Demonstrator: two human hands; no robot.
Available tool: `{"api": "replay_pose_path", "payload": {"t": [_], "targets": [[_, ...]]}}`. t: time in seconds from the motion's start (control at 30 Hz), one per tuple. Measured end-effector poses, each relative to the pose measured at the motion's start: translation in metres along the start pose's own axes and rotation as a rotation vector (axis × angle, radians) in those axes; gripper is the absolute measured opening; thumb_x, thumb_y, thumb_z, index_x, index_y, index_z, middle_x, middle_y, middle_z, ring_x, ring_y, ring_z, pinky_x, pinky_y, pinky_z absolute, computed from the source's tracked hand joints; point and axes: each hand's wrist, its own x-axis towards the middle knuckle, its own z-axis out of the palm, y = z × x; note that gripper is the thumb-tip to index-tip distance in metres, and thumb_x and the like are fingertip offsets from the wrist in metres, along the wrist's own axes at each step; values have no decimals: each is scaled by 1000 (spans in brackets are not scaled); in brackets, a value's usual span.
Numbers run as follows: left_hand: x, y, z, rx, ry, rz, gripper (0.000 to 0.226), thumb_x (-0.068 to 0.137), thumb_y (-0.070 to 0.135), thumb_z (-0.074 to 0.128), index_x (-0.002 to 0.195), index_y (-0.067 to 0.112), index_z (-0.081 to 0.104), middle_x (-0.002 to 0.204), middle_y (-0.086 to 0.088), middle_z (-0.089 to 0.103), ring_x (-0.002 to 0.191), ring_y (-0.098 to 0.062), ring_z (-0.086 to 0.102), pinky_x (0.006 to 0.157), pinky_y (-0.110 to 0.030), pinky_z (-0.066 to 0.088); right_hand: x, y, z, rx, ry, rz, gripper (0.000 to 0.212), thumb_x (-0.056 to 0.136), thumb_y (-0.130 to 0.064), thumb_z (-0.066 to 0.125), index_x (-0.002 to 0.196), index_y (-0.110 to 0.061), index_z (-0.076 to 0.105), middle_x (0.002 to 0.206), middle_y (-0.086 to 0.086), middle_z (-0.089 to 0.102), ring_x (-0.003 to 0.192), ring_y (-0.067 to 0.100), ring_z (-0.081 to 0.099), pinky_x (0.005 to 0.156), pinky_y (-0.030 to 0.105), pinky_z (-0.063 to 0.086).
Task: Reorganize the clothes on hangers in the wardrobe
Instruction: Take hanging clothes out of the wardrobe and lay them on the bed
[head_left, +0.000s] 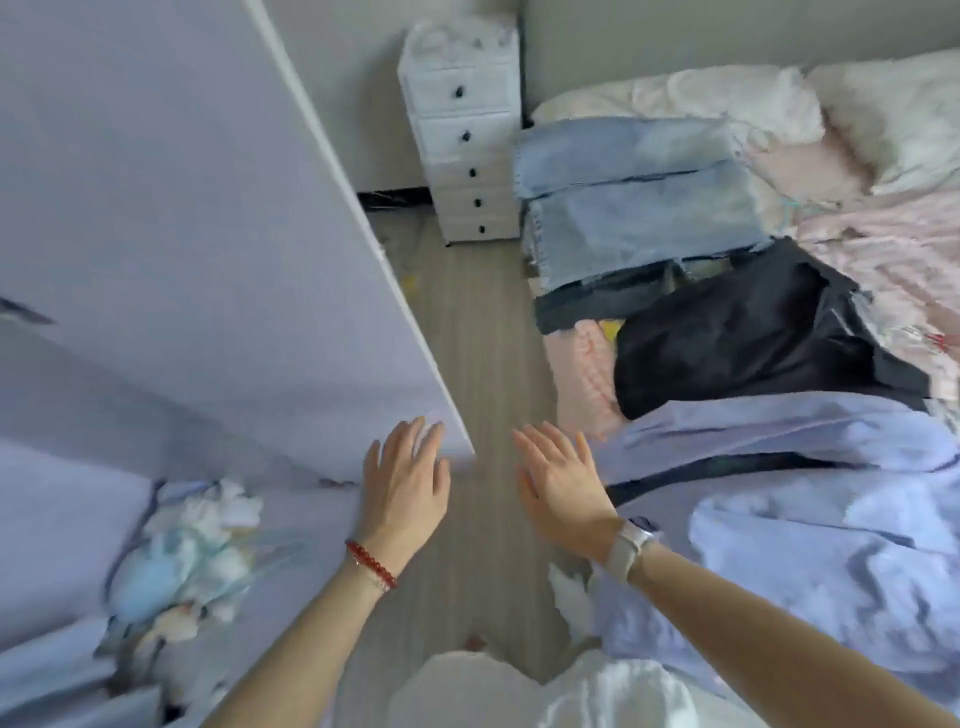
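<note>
Both hands are reaching forward with fingers straight, each grip released and holding nothing. The left hand (404, 483), wearing a red bead bracelet (370, 564), is hovering at the lower corner of the pale lilac wardrobe door (208, 234). The right hand (563, 483), with a pale wristwatch (628, 545), is hovering just left of the light blue crumpled shirt (805, 519) lying on the bed (883, 249). Beyond that grip are lying 2 folded light blue denim pieces (639, 208) and a black garment (748, 332).
</note>
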Motion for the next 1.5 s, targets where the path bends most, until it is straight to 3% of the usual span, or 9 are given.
{"api": "replay_pose_path", "payload": {"t": [0.23, 0.47, 0.7, 0.87, 0.97, 1.1, 1.23, 1.4, 1.5], "targets": [[-118, -188, -76, 151, 289, -642, 37, 81, 19, 63, 117, 11, 62, 128, -17, 55, 121, -37, 49, 96, -64, 31, 58, -203, 58, -59, -85, -410, 48, 99, -33, 26, 145, -22, 19, 152, -3, 21, 142, 16, 9, 113, 43, 2], [-254, -279, -157, 271, 531, -1134, 48, 85, 31, 42, 129, 15, 52, 140, -16, 44, 132, -37, 35, 102, -66, 16, 54, -398, 112, -30, -166, -909, 46, 97, -29, 32, 142, -18, 29, 148, 1, 31, 138, 19, 22, 111, 41, 15], [-360, -316, -237, 526, 789, -1393, 49, 87, 34, 34, 125, 12, 55, 134, -16, 49, 126, -37, 43, 98, -58, 30, -2, -574, 140, 275, -421, -1272, 39, 95, -17, 43, 133, -8, 44, 134, 11, 49, 125, 27, 42, 106, 36, 32], [-409, -343, -265, 506, 887, -1578, 56, 86, 37, 26, 129, 12, 50, 136, -10, 46, 129, -34, 37, 101, -56, 24, -49, -677, 141, 504, -576, -1445, 31, 93, -7, 45, 121, 0, 55, 119, 18, 59, 112, 31, 53, 95, 36, 41], [-425, -359, -269, 499, 878, -1606, 57, 86, 39, 23, 125, 12, 55, 135, -9, 49, 129, -33, 38, 101, -56, 25, -74, -731, 144, 560, -487, -1461, 22, 93, -23, 46, 97, -5, 57, 98, 12, 64, 96, 30, 58, 73, 37, 47], [-434, -371, -270, 487, 841, -1606, 54, 90, 37, 25, 124, 12, 56, 129, -7, 56, 127, -34, 42, 100, -57, 29, -96, -785, 147, 271, -493, -1332, 51, 84, -56, 39, 89, -8, 54, 81, 9, 63, 79, 30, 60, 62, 31, 44], [-448, -373, -264, 535, 786, -1566, 45, 91, 30, 32, 126, 14, 55, 128, -8, 56, 128, -34, 42, 98, -58, 32, -104, -798, 153, 176, -466, -1337, 36, 86, -40, 40, 61, -16, 46, 64, 4, 55, 67, 29, 55, 58, 29, 39], [-453, -377, -259, 486, 792, -1583, 47, 92, 31, 29, 128, 14, 53, 132, -11, 53, 132, -33, 36, 103, -57, 26, -89, -788, 146, 307, -294, -1269, 30, 95, -22, 33, 108, 1, 47, 102, 21, 61, 92, 40, 58, 66, 33, 35], [-449, -379, -258, 467, 823, -1569, 47, 92, 31, 28, 127, 13, 54, 132, -12, 52, 132, -32, 37, 105, -57, 24, -75, -784, 134, 446, -242, -1230, 28, 97, -19, 31, 104, 4, 46, 100, 23, 60, 91, 42, 57, 68, 35, 38]]}}
